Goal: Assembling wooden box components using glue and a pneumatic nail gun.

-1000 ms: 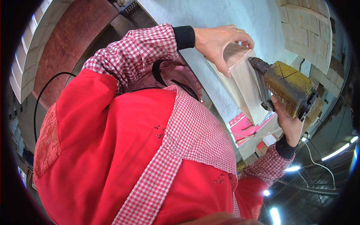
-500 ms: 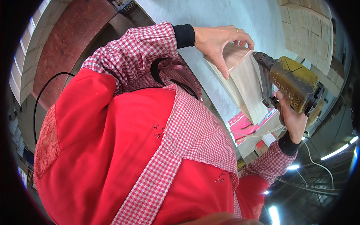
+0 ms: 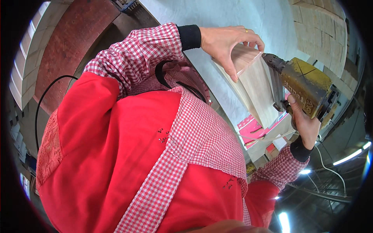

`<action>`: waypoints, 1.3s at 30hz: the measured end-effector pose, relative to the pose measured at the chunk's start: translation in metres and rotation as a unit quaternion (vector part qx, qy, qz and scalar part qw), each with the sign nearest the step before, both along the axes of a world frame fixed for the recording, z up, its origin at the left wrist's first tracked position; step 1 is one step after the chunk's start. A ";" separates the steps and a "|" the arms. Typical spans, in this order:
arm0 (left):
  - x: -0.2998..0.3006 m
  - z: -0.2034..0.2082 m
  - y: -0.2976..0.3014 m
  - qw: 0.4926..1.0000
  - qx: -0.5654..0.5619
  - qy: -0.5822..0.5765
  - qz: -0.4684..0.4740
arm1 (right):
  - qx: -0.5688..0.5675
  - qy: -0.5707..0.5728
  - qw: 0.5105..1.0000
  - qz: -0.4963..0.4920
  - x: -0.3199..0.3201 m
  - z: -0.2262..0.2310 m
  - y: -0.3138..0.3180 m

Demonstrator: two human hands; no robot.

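Observation:
A pale wooden box [image 3: 256, 87] stands on the light worktop in front of me. My left hand [image 3: 229, 44] spans its upper corner, thumb on the near side and fingers bent over the far edge. In my right hand [image 3: 305, 122] is a worn yellow and dark pneumatic nail gun [image 3: 307, 85], gripped by its handle, with the thumb along its body. The gun's nose meets the box's upper right corner, and its magazine runs down along the box's right side. My right fingers are mostly hidden behind the tool.
Wooden pieces are stacked at the far right [image 3: 320, 33] on the pale worktop [image 3: 194, 15]. A pink printed sheet [image 3: 252, 130] lies below the box. A light hose [image 3: 272, 138] passes over it. A reddish-brown board [image 3: 72, 42] stands to my left, beside a black cable [image 3: 40, 101].
Very little differs. The nail gun and my right hand have shifted slightly to the right and down; my left hand stays on the box.

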State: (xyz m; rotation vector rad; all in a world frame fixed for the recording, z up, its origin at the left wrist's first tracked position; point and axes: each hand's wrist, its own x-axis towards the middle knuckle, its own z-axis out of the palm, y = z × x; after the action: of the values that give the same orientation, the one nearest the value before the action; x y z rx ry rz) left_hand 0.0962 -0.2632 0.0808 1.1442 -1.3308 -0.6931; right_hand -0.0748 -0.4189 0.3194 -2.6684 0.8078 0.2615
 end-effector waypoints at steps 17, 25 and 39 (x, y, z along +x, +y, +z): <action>0.001 0.002 0.000 1.000 -0.001 0.001 -0.010 | 0.017 0.021 1.000 -0.006 0.003 0.001 -0.006; 0.067 0.027 -0.024 0.995 0.033 0.030 -0.093 | -0.020 -0.045 0.998 0.028 0.000 0.001 0.003; -0.004 0.017 0.035 0.890 -0.077 -0.242 0.379 | -0.020 -0.042 0.997 0.062 0.014 0.001 0.011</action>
State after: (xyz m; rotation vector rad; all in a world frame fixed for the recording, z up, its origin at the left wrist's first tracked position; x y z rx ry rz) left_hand 0.0922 -0.2284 0.0976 1.6206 -1.1602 0.2868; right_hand -0.0612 -0.4081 0.3201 -2.7499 0.6301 0.1630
